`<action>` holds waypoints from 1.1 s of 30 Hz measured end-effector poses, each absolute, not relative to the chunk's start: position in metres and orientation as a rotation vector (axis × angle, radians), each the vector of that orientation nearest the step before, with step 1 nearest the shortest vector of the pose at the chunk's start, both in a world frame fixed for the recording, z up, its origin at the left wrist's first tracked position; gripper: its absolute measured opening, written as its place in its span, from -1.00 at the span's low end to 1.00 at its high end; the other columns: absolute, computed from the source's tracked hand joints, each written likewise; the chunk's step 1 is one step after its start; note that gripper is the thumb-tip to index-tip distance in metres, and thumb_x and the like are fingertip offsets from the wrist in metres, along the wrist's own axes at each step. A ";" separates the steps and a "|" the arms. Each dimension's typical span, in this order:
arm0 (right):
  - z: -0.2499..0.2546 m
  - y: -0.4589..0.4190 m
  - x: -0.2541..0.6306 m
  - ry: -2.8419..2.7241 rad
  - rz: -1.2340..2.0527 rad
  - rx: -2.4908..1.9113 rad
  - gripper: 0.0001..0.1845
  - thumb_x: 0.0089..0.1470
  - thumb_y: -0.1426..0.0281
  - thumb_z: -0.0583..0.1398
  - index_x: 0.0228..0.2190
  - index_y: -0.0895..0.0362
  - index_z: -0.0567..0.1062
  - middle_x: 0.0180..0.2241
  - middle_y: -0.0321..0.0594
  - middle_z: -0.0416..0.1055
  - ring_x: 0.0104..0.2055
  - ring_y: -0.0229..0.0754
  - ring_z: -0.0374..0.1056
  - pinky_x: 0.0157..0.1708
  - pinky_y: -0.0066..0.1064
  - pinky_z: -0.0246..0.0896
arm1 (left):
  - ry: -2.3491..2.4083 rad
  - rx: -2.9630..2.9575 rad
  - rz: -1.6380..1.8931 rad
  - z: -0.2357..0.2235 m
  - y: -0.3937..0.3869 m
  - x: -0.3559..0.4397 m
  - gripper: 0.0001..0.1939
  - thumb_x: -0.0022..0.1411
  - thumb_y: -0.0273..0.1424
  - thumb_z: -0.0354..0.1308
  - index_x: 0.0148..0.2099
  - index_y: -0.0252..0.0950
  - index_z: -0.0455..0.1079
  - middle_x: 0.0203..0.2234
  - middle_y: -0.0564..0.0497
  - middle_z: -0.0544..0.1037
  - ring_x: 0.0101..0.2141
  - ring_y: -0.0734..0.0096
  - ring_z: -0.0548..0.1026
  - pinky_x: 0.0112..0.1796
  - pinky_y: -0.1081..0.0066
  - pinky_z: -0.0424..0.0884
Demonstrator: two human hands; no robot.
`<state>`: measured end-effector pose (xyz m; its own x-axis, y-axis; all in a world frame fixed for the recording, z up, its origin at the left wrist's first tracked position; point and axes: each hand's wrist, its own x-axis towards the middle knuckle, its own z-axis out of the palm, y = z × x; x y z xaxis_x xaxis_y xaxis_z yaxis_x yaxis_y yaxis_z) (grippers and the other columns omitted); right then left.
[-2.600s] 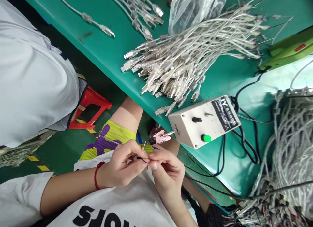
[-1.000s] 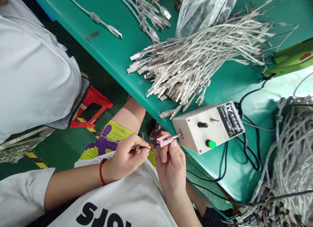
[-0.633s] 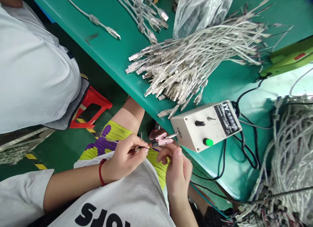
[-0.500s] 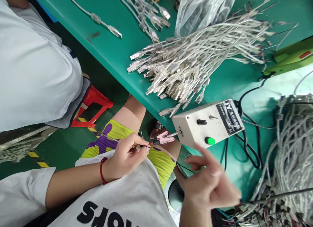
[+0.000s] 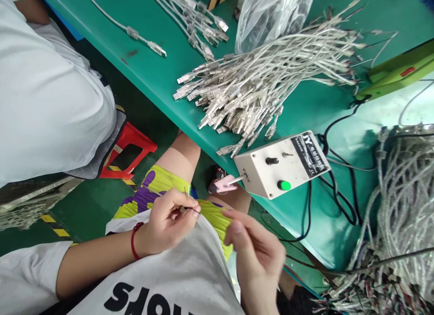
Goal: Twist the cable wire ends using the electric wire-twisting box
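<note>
My left hand (image 5: 167, 222) is pinched shut on the stripped end of a thin cable (image 5: 187, 205), held over my lap just below the table edge. My right hand (image 5: 256, 256) hovers to its right, blurred by motion, with fingers loosely curled and nothing seen in them. A pink clip (image 5: 222, 185) on a metal shaft sticks out of a cream control box (image 5: 280, 163) with a green button, just above both hands. A big heap of grey USB cables (image 5: 257, 84) lies on the green table (image 5: 152, 75) behind the box.
Another person in a white shirt (image 5: 44, 98) sits at the left beside a red stool (image 5: 127, 150). A clear plastic bag (image 5: 271, 12) lies at the back. A tangle of cut cables (image 5: 400, 215) fills the right side, with black cords (image 5: 334, 188) and a green device (image 5: 400, 71).
The cable end has left the pink clip and moved down-left with my left hand. My right hand let go of the clip, swung out to the right, and has come back near the left hand.
</note>
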<state>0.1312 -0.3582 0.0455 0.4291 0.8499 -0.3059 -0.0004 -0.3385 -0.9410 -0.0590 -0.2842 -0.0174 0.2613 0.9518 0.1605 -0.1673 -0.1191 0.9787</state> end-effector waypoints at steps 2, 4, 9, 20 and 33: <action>0.039 -0.353 0.111 -0.717 1.237 -1.561 -0.76 0.32 0.07 0.49 -0.17 -0.06 0.89 -0.57 -0.25 0.55 -0.59 -0.23 0.34 -0.56 -0.38 0.22 | 0.704 1.405 1.161 -0.010 -0.284 -0.062 -0.89 0.56 -0.48 0.31 0.04 -0.17 0.52 -0.33 -0.01 0.74 -0.51 0.45 0.59 -0.43 0.48 0.57; 0.037 -0.350 0.100 -0.646 1.309 -1.446 -0.75 0.27 0.05 0.53 -0.19 -0.06 0.89 -0.61 -0.29 0.48 -0.63 -0.27 0.23 -0.59 -0.40 0.15 | 0.605 1.491 1.149 -0.004 -0.283 -0.063 -0.88 0.58 -0.46 0.28 0.07 -0.16 0.51 -0.38 0.01 0.71 -0.56 0.47 0.52 -0.44 0.46 0.56; 0.046 -0.358 0.099 -0.553 1.253 -1.412 -0.84 0.20 0.13 0.60 -0.30 -0.09 0.87 -0.64 -0.36 0.39 -0.61 -0.31 0.13 -0.54 -0.40 0.18 | 0.521 1.654 1.110 0.007 -0.281 -0.062 -0.93 0.62 -0.39 0.18 0.06 -0.16 0.49 -0.45 0.04 0.66 -0.62 0.45 0.40 -0.52 0.45 0.45; 0.041 -0.366 0.103 -0.407 1.390 -1.270 -0.75 0.20 0.07 0.59 -0.35 -0.04 0.86 -0.68 -0.36 0.44 -0.69 -0.42 -0.04 -0.67 -0.51 -0.11 | 0.292 1.615 0.963 0.007 -0.285 -0.052 -0.84 0.69 -0.25 0.16 -0.01 -0.11 0.53 -0.59 0.09 0.57 -0.66 0.34 0.48 -0.54 0.35 0.38; 0.039 -0.369 0.107 -0.371 1.418 -1.297 -0.66 0.14 0.04 0.62 -0.42 0.02 0.81 -0.63 -0.29 0.50 -0.58 -0.29 0.25 -0.54 -0.45 0.15 | 0.284 1.543 0.895 0.006 -0.287 -0.053 -0.85 0.68 -0.23 0.19 0.00 -0.08 0.56 -0.59 0.10 0.55 -0.65 0.37 0.45 -0.55 0.36 0.32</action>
